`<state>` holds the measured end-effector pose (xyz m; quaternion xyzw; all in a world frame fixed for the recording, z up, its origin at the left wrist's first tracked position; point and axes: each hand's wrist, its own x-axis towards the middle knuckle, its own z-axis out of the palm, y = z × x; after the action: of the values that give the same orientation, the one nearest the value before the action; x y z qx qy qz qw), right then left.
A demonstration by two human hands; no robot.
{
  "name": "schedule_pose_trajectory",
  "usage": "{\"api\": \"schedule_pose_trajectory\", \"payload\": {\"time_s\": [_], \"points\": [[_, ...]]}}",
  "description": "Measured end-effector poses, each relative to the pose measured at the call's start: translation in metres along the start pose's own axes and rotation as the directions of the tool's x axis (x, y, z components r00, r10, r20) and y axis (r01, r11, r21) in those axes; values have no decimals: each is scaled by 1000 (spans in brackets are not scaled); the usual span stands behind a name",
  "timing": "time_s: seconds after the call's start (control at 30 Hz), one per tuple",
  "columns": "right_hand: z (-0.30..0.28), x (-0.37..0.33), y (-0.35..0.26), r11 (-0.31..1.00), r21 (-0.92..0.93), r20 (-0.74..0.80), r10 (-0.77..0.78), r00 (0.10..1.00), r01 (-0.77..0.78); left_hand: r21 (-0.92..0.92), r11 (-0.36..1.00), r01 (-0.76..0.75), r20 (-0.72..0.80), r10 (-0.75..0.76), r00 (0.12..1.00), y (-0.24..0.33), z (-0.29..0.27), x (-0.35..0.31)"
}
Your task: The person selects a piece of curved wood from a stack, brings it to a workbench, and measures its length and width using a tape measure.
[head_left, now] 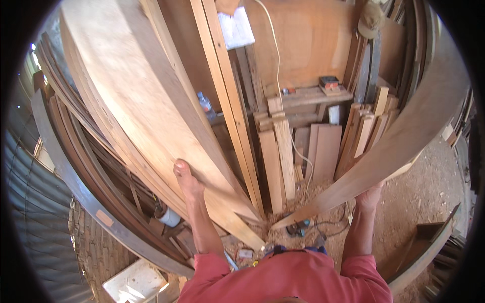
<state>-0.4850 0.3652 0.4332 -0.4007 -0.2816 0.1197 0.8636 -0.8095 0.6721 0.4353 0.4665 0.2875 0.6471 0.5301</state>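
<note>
On my left, a wide pale plywood-like board leans upright, its lower end near the floor. My left hand is closed at its edge, with one digit pressed on the pale face and the other fingers out of sight. A long brownish wooden board rises on my right, from the floor in front of me to the upper right. My right hand holds its outer edge from below, the fingers mostly hidden by the board.
Offcuts stand against the far wall beneath a wooden shelf. A corded power tool lies on the shavings-covered floor by my feet. Long boards lean at left. A plastic bottle stands behind the pale board.
</note>
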Motion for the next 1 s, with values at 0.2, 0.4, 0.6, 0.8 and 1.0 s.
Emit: {"api": "schedule_pose_trajectory", "payload": {"time_s": [0.2, 0.4, 0.6, 0.8, 1.0], "points": [[17, 0, -12, 991, -132, 149, 42, 988, -22, 168, 968, -187, 17, 186, 982, -57, -5, 18], [15, 2, -8, 993, -104, 219, -25, 975, 48, 227, 957, -183, 51, 176, 983, -70, 19, 49], [7, 7, 1, 988, -122, 214, -64, 975, 92, 321, 937, -140, 168, 89, 982, -111, 26, 109], [10, 9, -3, 990, -125, 245, -30, 969, 63, 386, 911, -147, 144, 98, 985, -133, 43, 144], [5, 15, 0, 990, -118, 210, -54, 976, 80, 558, 830, -3, 64, -39, 997, -156, 59, 152]]}}
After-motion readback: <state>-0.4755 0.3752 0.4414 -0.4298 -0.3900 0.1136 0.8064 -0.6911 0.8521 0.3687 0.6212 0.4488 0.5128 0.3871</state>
